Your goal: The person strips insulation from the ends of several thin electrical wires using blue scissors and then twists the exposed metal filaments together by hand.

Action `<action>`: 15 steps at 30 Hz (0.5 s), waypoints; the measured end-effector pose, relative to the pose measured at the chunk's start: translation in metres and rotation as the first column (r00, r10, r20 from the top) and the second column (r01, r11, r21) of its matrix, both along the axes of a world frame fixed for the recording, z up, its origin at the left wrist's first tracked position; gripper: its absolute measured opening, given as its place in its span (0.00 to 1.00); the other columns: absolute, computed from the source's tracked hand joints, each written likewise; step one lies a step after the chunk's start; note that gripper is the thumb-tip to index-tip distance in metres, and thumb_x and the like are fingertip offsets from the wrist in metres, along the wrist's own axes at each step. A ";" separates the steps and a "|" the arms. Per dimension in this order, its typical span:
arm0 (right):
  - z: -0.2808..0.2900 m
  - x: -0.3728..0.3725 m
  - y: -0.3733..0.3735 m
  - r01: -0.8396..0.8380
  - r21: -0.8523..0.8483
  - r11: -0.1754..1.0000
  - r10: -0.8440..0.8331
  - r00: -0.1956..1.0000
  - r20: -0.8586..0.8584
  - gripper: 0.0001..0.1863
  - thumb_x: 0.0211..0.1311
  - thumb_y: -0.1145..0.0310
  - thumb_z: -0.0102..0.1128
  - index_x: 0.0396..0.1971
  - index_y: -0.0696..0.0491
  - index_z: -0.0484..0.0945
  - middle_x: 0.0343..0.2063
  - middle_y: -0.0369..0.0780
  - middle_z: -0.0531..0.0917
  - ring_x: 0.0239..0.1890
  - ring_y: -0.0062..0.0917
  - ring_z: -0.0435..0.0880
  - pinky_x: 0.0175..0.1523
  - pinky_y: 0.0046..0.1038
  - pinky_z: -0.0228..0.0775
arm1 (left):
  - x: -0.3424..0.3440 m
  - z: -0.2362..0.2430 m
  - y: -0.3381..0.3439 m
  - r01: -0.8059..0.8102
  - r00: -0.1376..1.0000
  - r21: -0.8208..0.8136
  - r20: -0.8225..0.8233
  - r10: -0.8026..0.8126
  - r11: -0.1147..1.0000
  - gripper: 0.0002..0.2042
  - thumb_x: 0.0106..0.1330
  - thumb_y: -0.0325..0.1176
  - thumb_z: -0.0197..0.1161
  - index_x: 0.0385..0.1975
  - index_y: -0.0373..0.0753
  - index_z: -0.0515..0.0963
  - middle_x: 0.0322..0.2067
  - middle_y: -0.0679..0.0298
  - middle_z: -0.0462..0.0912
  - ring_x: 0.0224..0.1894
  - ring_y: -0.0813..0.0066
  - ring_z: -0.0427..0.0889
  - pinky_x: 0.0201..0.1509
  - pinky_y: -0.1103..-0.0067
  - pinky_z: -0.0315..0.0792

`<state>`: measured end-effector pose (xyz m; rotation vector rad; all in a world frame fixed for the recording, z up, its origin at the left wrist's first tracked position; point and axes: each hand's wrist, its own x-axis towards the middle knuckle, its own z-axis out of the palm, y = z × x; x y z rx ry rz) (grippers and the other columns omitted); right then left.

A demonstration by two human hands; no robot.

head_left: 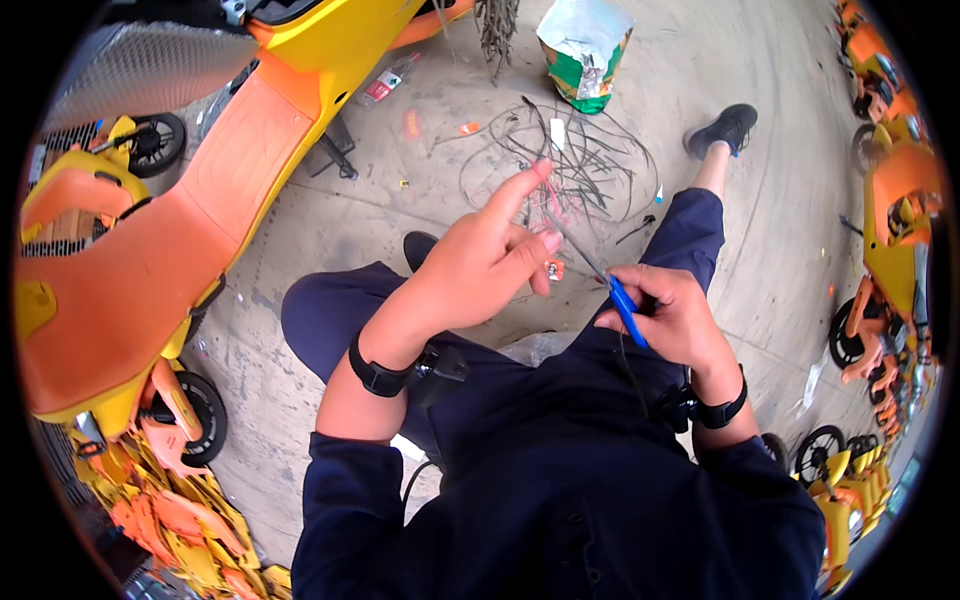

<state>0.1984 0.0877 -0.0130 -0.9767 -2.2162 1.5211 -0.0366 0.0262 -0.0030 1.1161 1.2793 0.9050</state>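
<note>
My right hand is closed around a blue-handled tool that looks like a utility knife. From its upper end a thin, dark grey length slants up and left toward my left thumb; whether it is a blade or a cable I cannot tell. My left hand hovers to the left of it, index finger stretched forward and thumb apart, nothing clearly gripped. Beyond the fingers a loose tangle of black cables lies on the concrete floor, with some thin red wire near the index fingertip.
A yellow and orange scooter body stands close on my left. Past the cables is a green and white sack, with a plastic bottle to its left. Yellow panels pile up at lower left; more scooters line the right.
</note>
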 end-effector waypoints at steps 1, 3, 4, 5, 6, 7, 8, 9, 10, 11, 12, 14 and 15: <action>0.001 0.000 0.000 0.005 0.049 0.999 -0.006 1.000 0.018 0.19 0.45 0.73 0.70 0.39 0.59 0.77 0.14 0.37 0.71 0.17 0.15 0.67 0.25 0.18 0.62 | -0.001 -0.001 0.001 0.018 1.000 -0.006 -0.008 -0.018 1.000 0.25 0.67 0.34 0.51 0.62 0.37 0.54 0.18 0.63 0.79 0.20 0.77 0.78 0.32 0.80 0.70; 0.001 0.000 0.001 0.016 0.124 0.992 -0.017 1.000 0.014 0.18 0.45 0.73 0.70 0.39 0.59 0.77 0.16 0.39 0.73 0.18 0.19 0.71 0.25 0.20 0.64 | -0.001 -0.007 0.002 -0.077 0.995 0.021 -0.063 0.078 0.997 0.14 0.67 0.36 0.52 0.49 0.36 0.69 0.17 0.66 0.77 0.21 0.81 0.77 0.30 0.82 0.68; 0.001 0.000 0.001 0.007 0.207 0.978 -0.011 1.000 0.021 0.18 0.45 0.73 0.70 0.39 0.59 0.77 0.18 0.41 0.76 0.19 0.23 0.74 0.26 0.22 0.66 | -0.001 -0.008 0.003 -0.060 0.995 0.015 -0.074 0.061 0.998 0.14 0.67 0.36 0.52 0.49 0.36 0.69 0.17 0.66 0.77 0.21 0.81 0.77 0.30 0.82 0.68; 0.001 0.000 0.002 0.000 0.236 0.972 -0.008 0.999 0.034 0.18 0.44 0.74 0.69 0.38 0.58 0.78 0.23 0.44 0.79 0.22 0.33 0.78 0.29 0.26 0.69 | -0.002 -0.009 0.003 -0.042 0.996 -0.020 -0.075 0.040 0.999 0.10 0.67 0.35 0.53 0.42 0.36 0.71 0.16 0.67 0.75 0.22 0.82 0.76 0.29 0.83 0.67; -0.003 0.001 0.001 0.016 0.227 0.974 -0.022 1.000 0.021 0.18 0.44 0.74 0.69 0.38 0.58 0.78 0.23 0.44 0.79 0.22 0.33 0.78 0.29 0.26 0.69 | -0.003 -0.008 0.003 -0.025 0.997 -0.055 -0.076 0.020 0.998 0.08 0.67 0.35 0.53 0.35 0.36 0.74 0.15 0.69 0.73 0.22 0.83 0.76 0.28 0.83 0.67; -0.007 0.002 0.001 0.022 0.258 0.966 -0.019 1.000 -0.012 0.18 0.44 0.75 0.68 0.38 0.58 0.78 0.23 0.44 0.79 0.23 0.34 0.79 0.29 0.27 0.70 | -0.002 -0.006 0.003 -0.012 0.996 -0.065 -0.089 0.006 0.998 0.08 0.67 0.35 0.53 0.35 0.36 0.74 0.15 0.69 0.73 0.22 0.83 0.76 0.28 0.83 0.67; -0.010 0.003 0.000 0.026 0.289 0.957 -0.014 0.999 -0.042 0.18 0.43 0.75 0.68 0.38 0.58 0.78 0.24 0.44 0.79 0.24 0.36 0.79 0.29 0.28 0.71 | 0.000 -0.003 0.003 -0.026 0.995 -0.077 -0.097 0.019 0.997 0.08 0.67 0.34 0.53 0.34 0.37 0.74 0.14 0.69 0.71 0.21 0.84 0.74 0.26 0.83 0.65; -0.009 0.003 -0.001 0.029 0.273 0.962 -0.022 0.999 -0.029 0.18 0.42 0.76 0.68 0.38 0.57 0.77 0.24 0.44 0.79 0.25 0.36 0.79 0.29 0.29 0.71 | 0.002 -0.001 0.003 -0.041 0.994 -0.088 -0.104 0.032 0.995 0.07 0.67 0.33 0.53 0.32 0.37 0.74 0.14 0.70 0.70 0.20 0.85 0.71 0.24 0.83 0.64; -0.008 0.002 -0.002 0.042 0.264 0.964 -0.032 0.999 -0.039 0.18 0.42 0.76 0.68 0.38 0.57 0.77 0.24 0.44 0.79 0.25 0.36 0.79 0.29 0.29 0.71 | 0.002 -0.003 0.003 -0.033 0.993 -0.096 -0.114 0.021 0.995 0.07 0.67 0.33 0.53 0.32 0.37 0.74 0.14 0.70 0.70 0.20 0.85 0.71 0.24 0.83 0.64; -0.007 0.002 -0.002 0.032 0.285 0.958 -0.023 0.999 -0.034 0.18 0.43 0.75 0.68 0.38 0.57 0.77 0.24 0.44 0.79 0.25 0.37 0.79 0.29 0.29 0.71 | 0.002 -0.009 0.003 -0.035 0.988 0.006 -0.153 0.035 0.999 0.07 0.66 0.33 0.53 0.33 0.37 0.74 0.14 0.69 0.69 0.19 0.84 0.68 0.23 0.83 0.62; -0.007 0.002 -0.002 0.021 0.306 0.952 -0.013 0.999 -0.029 0.18 0.43 0.75 0.68 0.38 0.57 0.77 0.24 0.44 0.79 0.25 0.37 0.79 0.29 0.29 0.71 | 0.002 -0.012 0.002 -0.032 0.981 0.109 -0.189 0.052 0.994 0.06 0.66 0.32 0.53 0.33 0.37 0.74 0.14 0.68 0.68 0.18 0.84 0.66 0.22 0.83 0.61; -0.011 0.002 -0.003 0.023 0.324 0.946 -0.010 0.999 -0.044 0.18 0.43 0.74 0.68 0.38 0.57 0.77 0.24 0.44 0.79 0.24 0.38 0.79 0.29 0.29 0.71 | 0.002 -0.012 0.002 -0.026 0.976 0.109 -0.211 0.049 0.994 0.06 0.66 0.31 0.53 0.33 0.37 0.74 0.13 0.67 0.68 0.17 0.83 0.64 0.22 0.83 0.60; -0.012 0.002 -0.003 0.017 0.348 0.937 0.001 0.999 -0.052 0.18 0.43 0.73 0.68 0.38 0.56 0.76 0.24 0.44 0.79 0.24 0.38 0.79 0.28 0.30 0.71 | 0.002 -0.013 0.002 -0.029 0.973 0.116 -0.225 0.055 0.993 0.05 0.65 0.31 0.54 0.33 0.36 0.75 0.13 0.67 0.67 0.17 0.82 0.62 0.22 0.82 0.60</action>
